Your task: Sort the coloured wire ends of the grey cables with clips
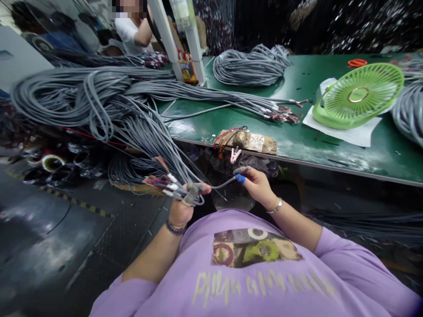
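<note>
My left hand, its fingers covered in grey wrapping, is closed around several grey cables. Their stripped ends, with white bands and thin coloured wires, stick out to the left of the fist. One grey cable runs across from there to my right hand. Finger and thumb of that hand pinch its end, where a little red shows; blue tape covers the thumb tip. From the left hand the cables lead up to a large looped bundle on the bench.
On the green bench lie another cable coil, a row of stripped cable ends, a green fan and orange-handled scissors. A wooden block sits at its edge above a pink clip. Another person is behind the bench.
</note>
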Demonstrator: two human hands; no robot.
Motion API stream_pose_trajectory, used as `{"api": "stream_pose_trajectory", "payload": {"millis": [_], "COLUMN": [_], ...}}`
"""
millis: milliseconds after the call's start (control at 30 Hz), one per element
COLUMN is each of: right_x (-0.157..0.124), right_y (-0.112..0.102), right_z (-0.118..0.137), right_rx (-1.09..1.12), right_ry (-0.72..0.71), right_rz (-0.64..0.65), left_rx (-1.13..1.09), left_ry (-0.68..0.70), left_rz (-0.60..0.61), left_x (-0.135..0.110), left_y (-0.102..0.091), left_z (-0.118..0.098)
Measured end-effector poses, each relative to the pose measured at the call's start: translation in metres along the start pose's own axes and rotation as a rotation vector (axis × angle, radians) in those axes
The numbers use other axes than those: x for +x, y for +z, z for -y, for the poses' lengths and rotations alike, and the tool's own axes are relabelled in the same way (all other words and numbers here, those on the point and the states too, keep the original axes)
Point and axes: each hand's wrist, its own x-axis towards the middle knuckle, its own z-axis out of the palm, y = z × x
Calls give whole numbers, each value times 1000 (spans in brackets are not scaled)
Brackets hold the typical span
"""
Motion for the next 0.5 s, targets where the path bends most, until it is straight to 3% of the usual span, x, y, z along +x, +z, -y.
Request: {"api": "stream_pose_trajectory", "payload": {"millis": [167,233,300,400,500], "right_x": [3,5,6,8,9], "right_y": [-25,-23,-13,11,28], "right_z": [-15,-16,-12,-2,5], "right_rx": [-183,-279,-340,-274,-34], "right_ry": [-79,-134,-182,-172,-9], "right_rz": [-104,-76,64,372,442], "left_rx": [105,136,94,86,141], "left_ry": [-115,-203,-217,-188,-33], "left_rz": [-29,8,21,-10,-100], "left_x": [-20,-21,-14,7,27], "left_y": [-42,-48,-39,-6,31], "left_z": [-24,-35,-44,-42,-21]}}
